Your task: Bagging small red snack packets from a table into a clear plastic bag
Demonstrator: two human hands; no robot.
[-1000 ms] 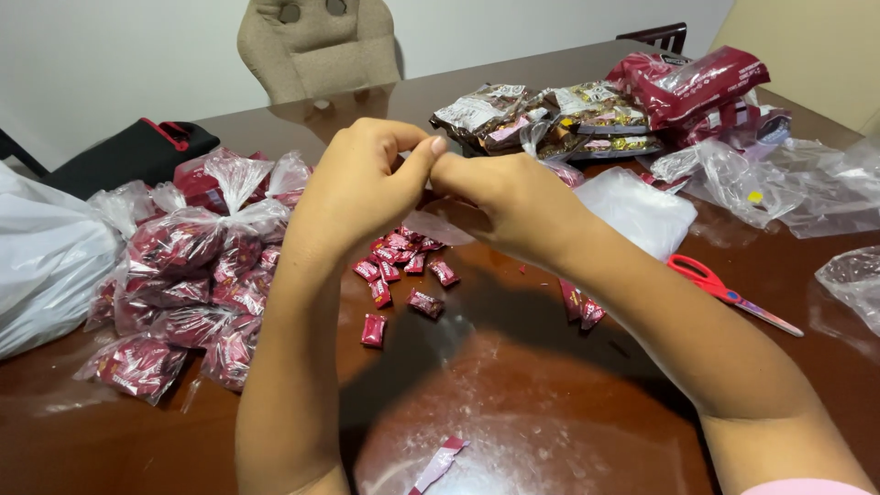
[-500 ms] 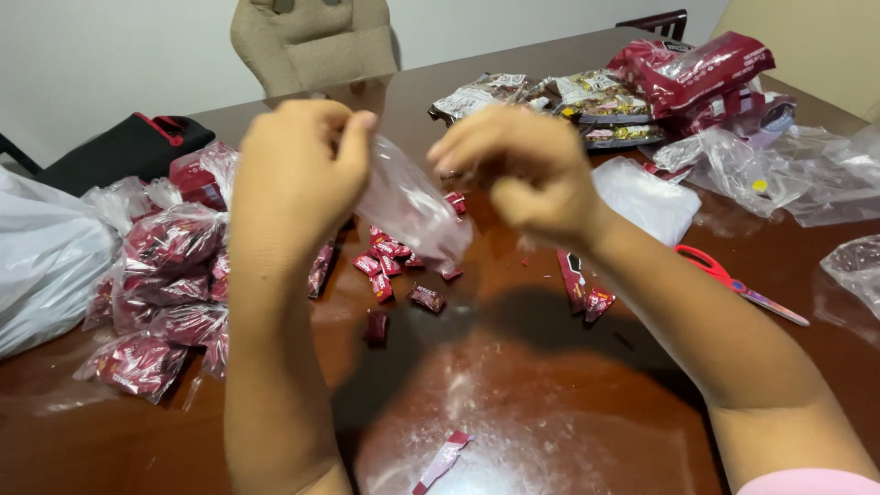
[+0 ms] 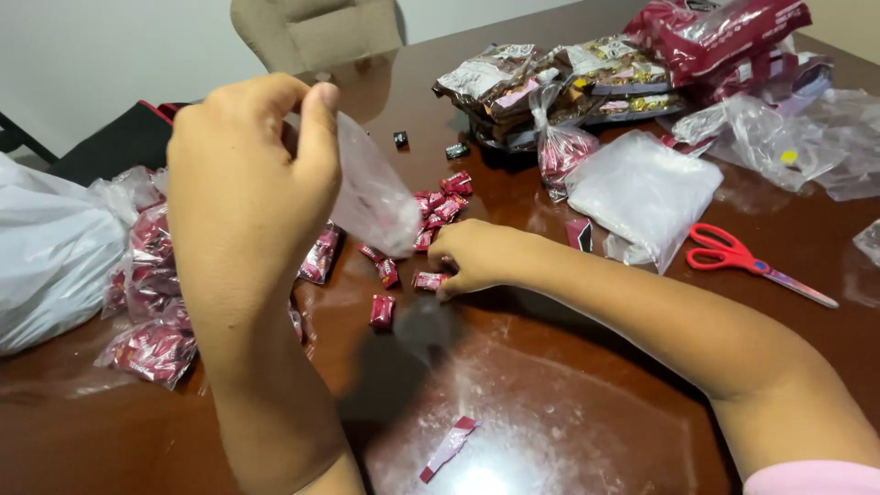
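Nearest the camera, a single torn red wrapper strip (image 3: 449,447) lies alone on the dusty brown desk (image 3: 568,412). Just beyond it the right hand (image 3: 477,258) is pressed down on the desk, fingers pinched around 1 small red-wrapped candy (image 3: 429,280). The left hand (image 3: 247,183) is raised above the desk, thumb and fingers clamped on the top edge of a small clear plastic bag (image 3: 371,197), which hangs down and looks empty, though the blur makes that hard to be sure of.

As a judgement, this bag is at its very start: nothing seems to be in it, and the loose pile of red candies (image 3: 431,215) between the hands, roughly a dozen pieces, is left to go in. To the left, several filled clear bags of red candies (image 3: 151,302) lie heaped beside a large white plastic bag (image 3: 50,252), so a good share looks done.

Farther right, a flat stack of clear empty bags (image 3: 642,192) lies near red-handled scissors (image 3: 733,252). Behind that stands 1 knotted clear bag of red candies (image 3: 564,151), then opened silver-and-brown candy packages (image 3: 559,78). A big dark red package (image 3: 724,37) sits at the far right, with crumpled clear wrapping (image 3: 788,137) beside it. A beige chair (image 3: 316,32) stands at the far edge.
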